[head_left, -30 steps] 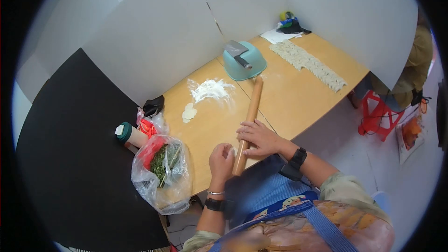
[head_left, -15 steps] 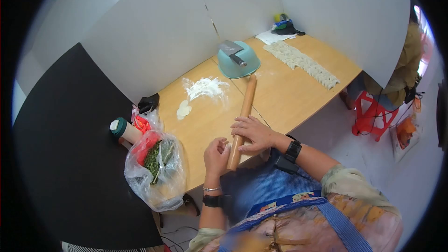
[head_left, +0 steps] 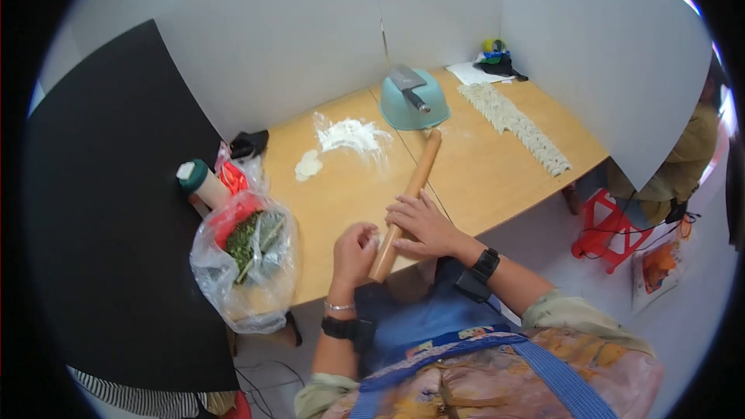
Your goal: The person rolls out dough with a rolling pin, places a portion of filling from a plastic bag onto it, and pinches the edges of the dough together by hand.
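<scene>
My right hand [head_left: 423, 225] lies across the wooden rolling pin [head_left: 423, 167], its fingers over the near half and the thumb lower down. The pin slants from the table's front edge towards the upturned bowl. Beside its near end, my left hand [head_left: 355, 252] is closed in a pinch on a pale dough wrapper [head_left: 377, 241], mostly hidden by the fingers and the pin. Farther back lie a few flat dough wrappers [head_left: 308, 165] and a heap of white flour [head_left: 349, 136].
A cleaver [head_left: 407, 84] rests on the upturned blue-green bowl [head_left: 394, 118]. Rows of dumplings [head_left: 512, 120] line the right side. At left are a plastic bag of chopped greens [head_left: 247, 248] and a bottle [head_left: 206, 182]. Beyond the table stands a red stool [head_left: 609, 229], near a person [head_left: 694, 140].
The view has turned a little, so the table sits differently in it. The rolling pin slants more, its near end shifted left. Both hands keep much the same hold.
</scene>
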Demonstrator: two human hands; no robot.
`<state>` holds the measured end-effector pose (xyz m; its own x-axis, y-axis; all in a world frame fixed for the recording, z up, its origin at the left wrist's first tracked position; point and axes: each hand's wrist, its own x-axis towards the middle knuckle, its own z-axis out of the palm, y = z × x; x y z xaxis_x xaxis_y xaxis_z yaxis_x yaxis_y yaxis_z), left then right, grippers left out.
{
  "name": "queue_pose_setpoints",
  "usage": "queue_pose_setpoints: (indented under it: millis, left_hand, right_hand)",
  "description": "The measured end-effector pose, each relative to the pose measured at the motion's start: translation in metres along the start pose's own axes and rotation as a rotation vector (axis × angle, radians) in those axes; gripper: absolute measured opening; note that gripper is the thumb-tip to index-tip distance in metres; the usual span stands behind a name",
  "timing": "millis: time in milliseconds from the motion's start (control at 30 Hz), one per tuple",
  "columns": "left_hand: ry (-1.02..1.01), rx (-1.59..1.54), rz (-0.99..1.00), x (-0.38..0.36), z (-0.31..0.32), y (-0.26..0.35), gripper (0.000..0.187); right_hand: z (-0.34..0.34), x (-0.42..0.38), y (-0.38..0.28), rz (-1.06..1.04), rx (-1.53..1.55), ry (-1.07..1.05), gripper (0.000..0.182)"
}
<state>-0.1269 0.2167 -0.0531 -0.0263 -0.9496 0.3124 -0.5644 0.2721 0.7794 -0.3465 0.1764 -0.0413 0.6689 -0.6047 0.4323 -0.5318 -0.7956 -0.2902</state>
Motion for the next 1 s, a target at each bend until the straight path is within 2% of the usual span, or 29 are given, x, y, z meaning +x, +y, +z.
queue_pose_setpoints:
  millis: [100,133,400,467,600,700,767,1000]
  left_hand:
    - [0.064,-0.043,-0.018,0.01,0.005,-0.003,0.018]
    - [0.049,-0.039,-0.024,0.013,0.006,-0.003,0.017]
    - [0.047,-0.157,-0.105,0.013,0.005,-0.002,0.017]
    - [0.063,-0.069,-0.026,0.012,0.001,0.004,0.018]
    - [0.063,-0.086,-0.055,0.011,0.003,0.002,0.019]
    - [0.091,-0.051,0.001,0.016,0.0,0.005,0.018]
    - [0.002,-0.134,-0.212,0.018,-0.006,0.009,0.018]
    - [-0.022,-0.254,-0.157,0.025,-0.008,-0.009,0.025]
  right_hand:
    - [-0.001,0.002,-0.004,0.007,-0.056,0.027,0.048]
    - [-0.001,0.004,-0.003,0.008,-0.049,-0.021,0.048]
    - [0.005,0.011,0.004,-0.072,-0.102,0.022,0.041]
    - [0.004,0.017,0.006,-0.074,-0.091,-0.012,0.041]
    - [0.008,0.024,0.008,-0.093,-0.102,-0.012,0.042]
    - [0.013,0.037,0.008,-0.107,-0.097,-0.007,0.042]
    - [0.016,0.047,0.008,-0.108,-0.089,-0.003,0.042]
    - [0.016,0.076,0.002,-0.101,-0.033,-0.077,0.041]
